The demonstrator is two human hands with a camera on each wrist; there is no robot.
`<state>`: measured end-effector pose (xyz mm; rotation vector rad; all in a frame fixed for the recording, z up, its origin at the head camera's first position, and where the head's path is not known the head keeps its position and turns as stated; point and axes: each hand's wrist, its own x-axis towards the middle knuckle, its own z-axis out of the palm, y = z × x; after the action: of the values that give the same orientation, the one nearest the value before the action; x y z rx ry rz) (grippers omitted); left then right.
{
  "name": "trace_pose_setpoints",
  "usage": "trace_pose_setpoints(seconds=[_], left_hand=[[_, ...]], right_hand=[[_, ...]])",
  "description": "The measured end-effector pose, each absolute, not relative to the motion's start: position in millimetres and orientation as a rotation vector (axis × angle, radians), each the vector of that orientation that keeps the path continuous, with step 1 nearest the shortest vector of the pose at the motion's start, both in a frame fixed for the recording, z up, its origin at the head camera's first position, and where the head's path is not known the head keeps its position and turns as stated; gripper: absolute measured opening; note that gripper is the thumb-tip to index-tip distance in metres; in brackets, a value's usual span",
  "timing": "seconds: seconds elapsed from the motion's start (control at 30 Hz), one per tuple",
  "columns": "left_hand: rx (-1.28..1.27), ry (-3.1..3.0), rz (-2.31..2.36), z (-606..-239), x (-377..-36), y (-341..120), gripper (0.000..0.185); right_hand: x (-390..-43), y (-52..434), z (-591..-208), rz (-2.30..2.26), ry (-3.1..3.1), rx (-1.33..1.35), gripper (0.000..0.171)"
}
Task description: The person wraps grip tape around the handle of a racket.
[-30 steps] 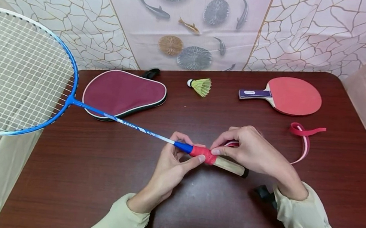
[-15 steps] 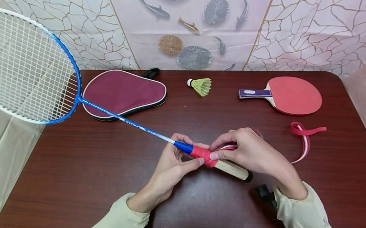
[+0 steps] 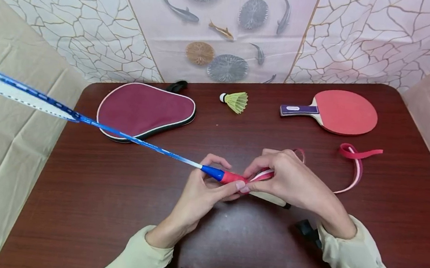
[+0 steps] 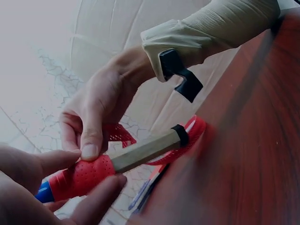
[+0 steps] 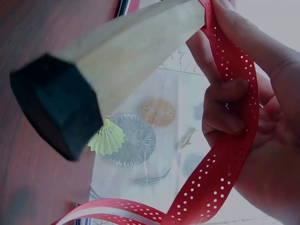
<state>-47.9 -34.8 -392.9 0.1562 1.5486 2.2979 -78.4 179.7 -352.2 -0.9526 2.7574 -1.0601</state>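
Observation:
My left hand point(image 3: 202, 194) holds a blue and white badminton racket point(image 3: 146, 144) by the upper handle, thumb on top. The racket head stretches off to the left, seen almost edge-on. Red perforated grip tape point(image 5: 243, 112) is wound round the upper handle below the blue cone. Below the wrap, the pale bare handle point(image 4: 145, 152) runs to a black end cap point(image 5: 56, 103). Right at the wrap's lower edge, my right hand point(image 3: 293, 178) pinches the tape between thumb and fingers. The loose length passes through its palm and trails right, its far end curled on the table.
Behind the racket shaft lies a maroon paddle case point(image 3: 146, 108). A yellow shuttlecock point(image 3: 236, 101) sits at the back middle, and a red table tennis paddle point(image 3: 345, 112) at the back right. Patterned cloth point(image 3: 231, 29) hangs behind the dark wooden table point(image 3: 109, 219).
The racket has rolled about its shaft, so its head went from showing its strings broadly to nearly edge-on. My right hand still pinches the tape, shifted slightly left.

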Motion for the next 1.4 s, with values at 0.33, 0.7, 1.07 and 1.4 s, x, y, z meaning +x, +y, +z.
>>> trace_pose_setpoints(seconds=[0.33,0.7,1.07,1.4], left_hand=[[0.14,1.506,2.282,-394,-51,-38,0.041],[0.097,1.637,2.183,-391,-51,-41,0.044],[0.107,1.664,2.185,-390,-51,-41,0.043],[0.159,1.657,2.182,-390,-50,-41,0.043]], right_hand=[[-78,181,-352,-1.052,2.786,-0.922,0.021],[-83,192,-350,-1.225,2.546,-0.902,0.014],[-83,194,-348,-1.22,2.545,-0.822,0.01],[-83,192,-349,-1.211,2.55,-0.799,0.008]])
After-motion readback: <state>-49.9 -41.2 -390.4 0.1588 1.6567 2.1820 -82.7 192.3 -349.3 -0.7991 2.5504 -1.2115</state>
